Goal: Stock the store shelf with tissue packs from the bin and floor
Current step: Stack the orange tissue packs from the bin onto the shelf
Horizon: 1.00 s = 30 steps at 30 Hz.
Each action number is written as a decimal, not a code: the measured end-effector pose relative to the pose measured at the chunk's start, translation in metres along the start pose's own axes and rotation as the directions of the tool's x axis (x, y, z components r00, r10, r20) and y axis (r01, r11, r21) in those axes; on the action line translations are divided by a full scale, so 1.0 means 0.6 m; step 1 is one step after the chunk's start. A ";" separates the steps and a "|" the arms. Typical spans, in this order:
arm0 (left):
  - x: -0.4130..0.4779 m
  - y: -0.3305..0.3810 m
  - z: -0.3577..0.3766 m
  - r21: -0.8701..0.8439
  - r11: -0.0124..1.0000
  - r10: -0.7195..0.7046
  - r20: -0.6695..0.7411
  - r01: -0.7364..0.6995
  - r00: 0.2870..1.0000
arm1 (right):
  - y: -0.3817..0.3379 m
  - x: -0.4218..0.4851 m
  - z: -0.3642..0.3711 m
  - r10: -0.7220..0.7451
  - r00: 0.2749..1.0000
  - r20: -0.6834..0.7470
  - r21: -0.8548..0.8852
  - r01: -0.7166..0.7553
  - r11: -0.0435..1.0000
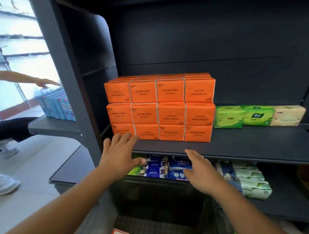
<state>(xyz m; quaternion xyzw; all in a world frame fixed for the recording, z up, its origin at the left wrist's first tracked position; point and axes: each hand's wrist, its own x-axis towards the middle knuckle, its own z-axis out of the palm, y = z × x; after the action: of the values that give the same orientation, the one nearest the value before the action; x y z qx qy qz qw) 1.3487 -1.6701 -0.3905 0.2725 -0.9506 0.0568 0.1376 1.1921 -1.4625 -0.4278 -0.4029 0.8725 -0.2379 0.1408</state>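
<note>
Bin [155,201] at bottom centre. Both hands empty, fingers spread wide. Left hand [120,156] has fingertips at the lower-left pack of the orange stack [161,106]. Right hand [201,172] is before the shelf [237,145] edge. Stack mid-frame on shelf, green packs [242,117] just right.

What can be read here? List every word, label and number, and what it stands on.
"COTTON TISSUE": on the orange tissue packs, upright on some, upside down on others.
Small print under it: too small to read.
Blurred, unreadable: green packs, beige pack, blue packs below, light blue boxes at left.
No numbers legible.
</note>
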 end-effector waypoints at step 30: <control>-0.217 -0.114 0.449 -0.009 0.948 -0.225 0.690 0.319 0.688 | 0.122 0.052 0.340 0.346 0.802 0.487 -0.184 -0.293 0.938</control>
<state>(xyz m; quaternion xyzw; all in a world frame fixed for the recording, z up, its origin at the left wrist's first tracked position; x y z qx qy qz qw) 1.4290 -1.7116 -0.6838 0.4028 -0.8847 -0.1294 -0.1958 1.2148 -1.5065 -0.6409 -0.3053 0.8693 -0.0512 0.3853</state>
